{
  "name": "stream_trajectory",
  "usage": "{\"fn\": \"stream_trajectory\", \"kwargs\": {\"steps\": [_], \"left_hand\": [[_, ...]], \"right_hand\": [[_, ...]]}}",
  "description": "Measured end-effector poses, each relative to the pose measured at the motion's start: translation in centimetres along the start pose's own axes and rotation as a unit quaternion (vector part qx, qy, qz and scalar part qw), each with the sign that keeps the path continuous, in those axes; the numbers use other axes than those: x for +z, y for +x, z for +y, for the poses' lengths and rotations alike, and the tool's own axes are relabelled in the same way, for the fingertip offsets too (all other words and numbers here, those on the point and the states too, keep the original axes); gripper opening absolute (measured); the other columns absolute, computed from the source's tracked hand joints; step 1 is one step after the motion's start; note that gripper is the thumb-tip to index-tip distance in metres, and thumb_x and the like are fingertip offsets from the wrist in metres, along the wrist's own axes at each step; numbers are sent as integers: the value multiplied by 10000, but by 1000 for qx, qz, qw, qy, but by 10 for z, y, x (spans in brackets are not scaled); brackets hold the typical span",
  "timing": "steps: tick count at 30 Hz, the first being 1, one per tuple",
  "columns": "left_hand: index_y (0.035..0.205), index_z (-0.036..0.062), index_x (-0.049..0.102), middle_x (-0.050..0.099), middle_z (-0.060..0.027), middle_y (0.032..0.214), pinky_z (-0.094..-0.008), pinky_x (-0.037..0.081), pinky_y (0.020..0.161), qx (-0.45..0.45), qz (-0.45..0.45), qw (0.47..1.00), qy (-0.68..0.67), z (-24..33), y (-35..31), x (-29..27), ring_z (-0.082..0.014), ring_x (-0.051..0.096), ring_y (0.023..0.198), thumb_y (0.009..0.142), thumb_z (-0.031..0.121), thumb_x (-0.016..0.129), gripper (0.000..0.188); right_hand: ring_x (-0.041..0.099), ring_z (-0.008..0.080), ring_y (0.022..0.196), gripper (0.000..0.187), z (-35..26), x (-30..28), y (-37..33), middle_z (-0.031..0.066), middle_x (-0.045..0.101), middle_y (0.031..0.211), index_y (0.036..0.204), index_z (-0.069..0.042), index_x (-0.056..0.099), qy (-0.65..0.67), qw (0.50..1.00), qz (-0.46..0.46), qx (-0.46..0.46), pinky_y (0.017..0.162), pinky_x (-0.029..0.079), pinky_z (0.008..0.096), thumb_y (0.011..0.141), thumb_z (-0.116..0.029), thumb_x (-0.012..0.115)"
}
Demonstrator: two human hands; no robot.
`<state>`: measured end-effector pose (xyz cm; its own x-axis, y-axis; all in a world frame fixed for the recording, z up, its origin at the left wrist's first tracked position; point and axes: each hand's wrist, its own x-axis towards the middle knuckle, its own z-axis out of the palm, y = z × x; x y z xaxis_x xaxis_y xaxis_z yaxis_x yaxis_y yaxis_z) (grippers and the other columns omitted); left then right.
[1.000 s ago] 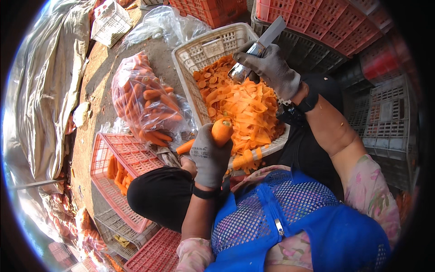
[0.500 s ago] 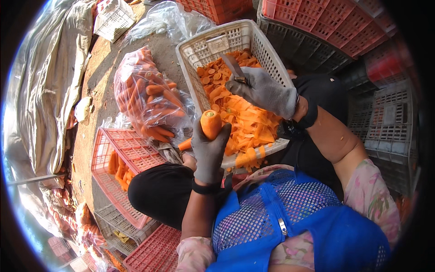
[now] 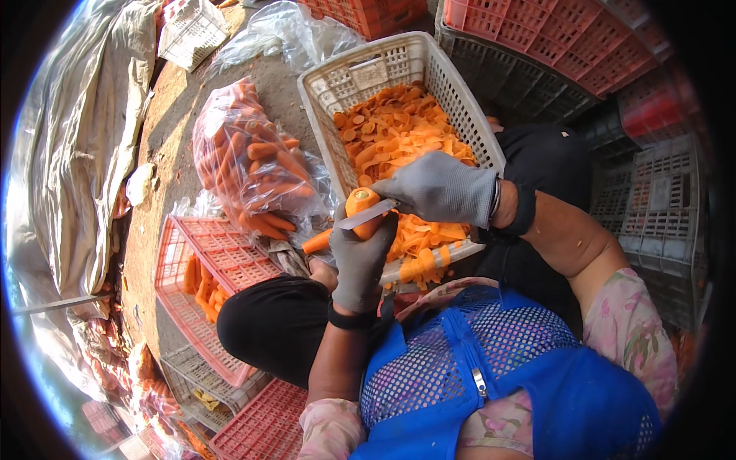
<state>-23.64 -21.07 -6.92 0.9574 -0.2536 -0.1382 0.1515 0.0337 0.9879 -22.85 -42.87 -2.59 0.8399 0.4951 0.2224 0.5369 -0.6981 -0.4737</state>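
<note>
My left hand [image 3: 360, 264], in a grey glove, is wrapped round a thick carrot [image 3: 359, 201] held with its cut end up. My right hand [image 3: 441, 188], gloved too, grips a knife [image 3: 368, 214] whose blade lies across the carrot's near side. The knife's handle is hidden in the fist. Under both hands stands a whitish plastic crate [image 3: 323, 126], partly filled with orange carrot peelings [image 3: 406, 138] and cut round slices. Some peelings hang over the crate's near rim.
Left of the crate lies a clear plastic bag [image 3: 245, 161] full of carrots. Nearer me, a tilted pink crate [image 3: 230, 249] holds more carrots. Red and dark crates [image 3: 529, 38] are stacked at the far right, grey ones [image 3: 659, 203] at the right. Beyond the bag lies crumpled clear plastic [image 3: 287, 34].
My right hand has come down and left with the knife, from above the peelings onto the carrot. My left hand still holds the carrot in nearly the same place.
</note>
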Motion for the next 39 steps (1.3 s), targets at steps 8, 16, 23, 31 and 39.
{"fn": "stream_trajectory", "kwargs": {"steps": [8, 16, 23, 31, 39], "left_hand": [[1269, 31, 632, 704, -45, 1056, -329, 587, 840, 143, -40, 984, 97, 23, -12, 7, -163, 689, 911, 896, 55, 869, 443], [1264, 47, 648, 702, -96, 1122, -490, 543, 1067, -140, -10, 878, -458, 4, 29, -40, -280, 690, 1073, 1081, 427, 726, 429], [1193, 45, 643, 690, -95, 1065, -467, 563, 1018, -132, 61, 888, -437, -11, 48, -46, -284, 689, 1007, 1071, 383, 755, 376], [1302, 84, 574, 662, -66, 1070, -417, 625, 848, -58, 70, 933, -349, 9, 37, -6, -242, 719, 946, 1085, 293, 745, 346], [1300, 43, 570, 652, -106, 1100, -442, 591, 976, 49, 198, 879, -430, 25, 71, -140, -262, 675, 1008, 1093, 418, 693, 446]], "right_hand": [[774, 409, 884, 243, 55, 14, 3, 196, 781, 953, 1201, -76, 734, -172, 953, -157, 193, 790, 609, 503, 1058, -244, 631], [758, 381, 859, 215, 39, 5, -10, 166, 769, 913, 1141, -95, 771, 51, 987, -99, 115, 766, 591, 467, 1032, -275, 726], [772, 389, 848, 128, 10, -1, -8, 153, 764, 862, 1005, -104, 758, -57, 979, -191, 49, 739, 597, 504, 964, -215, 709], [797, 381, 868, 173, 18, 35, -3, 161, 800, 916, 988, -48, 816, -194, 946, -236, 109, 746, 629, 495, 931, -175, 714], [792, 373, 890, 158, 20, 27, 21, 173, 781, 887, 1013, -58, 785, -173, 955, -204, 125, 765, 625, 493, 947, -184, 716]]}}
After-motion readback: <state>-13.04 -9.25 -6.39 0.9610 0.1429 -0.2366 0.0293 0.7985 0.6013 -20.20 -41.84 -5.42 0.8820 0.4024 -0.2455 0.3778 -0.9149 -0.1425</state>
